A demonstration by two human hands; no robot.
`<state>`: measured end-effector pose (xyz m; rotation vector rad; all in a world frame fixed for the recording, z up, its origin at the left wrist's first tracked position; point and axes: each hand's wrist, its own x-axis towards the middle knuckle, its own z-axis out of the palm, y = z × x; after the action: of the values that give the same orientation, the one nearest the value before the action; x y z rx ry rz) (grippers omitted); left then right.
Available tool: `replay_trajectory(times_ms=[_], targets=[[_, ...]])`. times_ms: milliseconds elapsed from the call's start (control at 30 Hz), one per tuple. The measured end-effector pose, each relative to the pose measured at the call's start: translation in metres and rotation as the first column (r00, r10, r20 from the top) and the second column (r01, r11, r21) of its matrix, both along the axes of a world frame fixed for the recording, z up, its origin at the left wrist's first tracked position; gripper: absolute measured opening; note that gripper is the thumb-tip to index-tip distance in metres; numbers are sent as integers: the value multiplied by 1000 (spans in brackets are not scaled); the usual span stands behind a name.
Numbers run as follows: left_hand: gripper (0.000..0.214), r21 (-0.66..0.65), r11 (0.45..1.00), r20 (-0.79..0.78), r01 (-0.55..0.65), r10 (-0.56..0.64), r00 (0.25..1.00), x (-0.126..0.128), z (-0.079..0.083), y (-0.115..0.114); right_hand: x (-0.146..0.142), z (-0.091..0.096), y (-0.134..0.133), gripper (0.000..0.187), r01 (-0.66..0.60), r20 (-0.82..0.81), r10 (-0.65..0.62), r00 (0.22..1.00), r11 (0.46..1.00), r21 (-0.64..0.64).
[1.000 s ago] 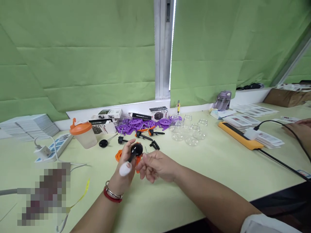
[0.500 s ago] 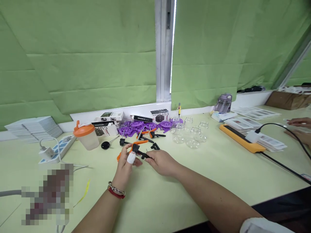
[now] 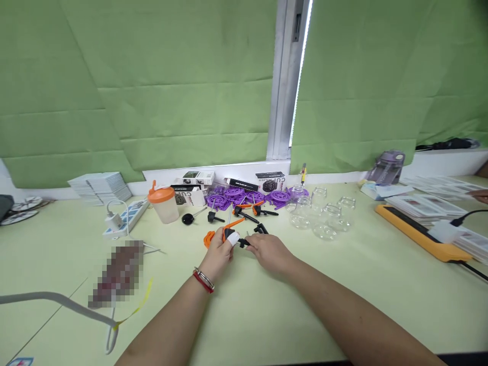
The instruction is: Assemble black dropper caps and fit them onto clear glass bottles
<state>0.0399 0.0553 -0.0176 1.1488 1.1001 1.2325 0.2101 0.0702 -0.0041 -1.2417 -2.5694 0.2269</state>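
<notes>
My left hand [image 3: 216,259], with a white cover on its thumb, is closed around an orange-and-black cup holder [image 3: 208,239] with a coiled orange part and a thin orange arm. The fingers of my right hand [image 3: 271,253] pinch the black stem at its right end, hiding the tip. Just beyond my right hand lies a small black bracket [image 3: 261,229]. Farther back are several black-and-orange clamp pieces [image 3: 247,215] and a round black knob [image 3: 188,218] on a metal rod. Purple ring-shaped holders [image 3: 234,194] are heaped behind them.
Cup holder boxes [image 3: 271,182] line the wall. Upturned clear glass jars [image 3: 325,232] stand to the right, before an orange power strip [image 3: 423,234]. On the left are an orange-lidded cup [image 3: 166,207], a white power strip [image 3: 131,219] and a grey cable [image 3: 64,301]. Another person's hand [image 3: 481,195] shows far right.
The view has swung left, so everything sits further right in the picture. Both my hands keep hold of the cup holder, and my left fingers have closed more around it.
</notes>
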Motion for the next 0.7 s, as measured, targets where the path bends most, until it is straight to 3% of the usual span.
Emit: replay_trajectory(times_ms=[233,333,500,600,700], targets=[[31,62,997,-92,-51,57,994,-2,2,1,-5,2,1,25,24,15,-24,1000,999,21],[37,102,975,-127,-199,211,969,-13,2,8,-12,4,15,26,65,32,-67,997,996,67],[30,41,825,-70,-563,565,822,-43,-2,27,-36,8,65,31,242,127,-247,961,969,54],[30,4,743,-62,-669,668,742,-58,-4,35,-51,6,93,30,281,143,-285,948,958,51],[29,-23,701,-58,-713,711,701,-64,-6,38,-64,-1,107,31,290,153,-296,943,955,57]])
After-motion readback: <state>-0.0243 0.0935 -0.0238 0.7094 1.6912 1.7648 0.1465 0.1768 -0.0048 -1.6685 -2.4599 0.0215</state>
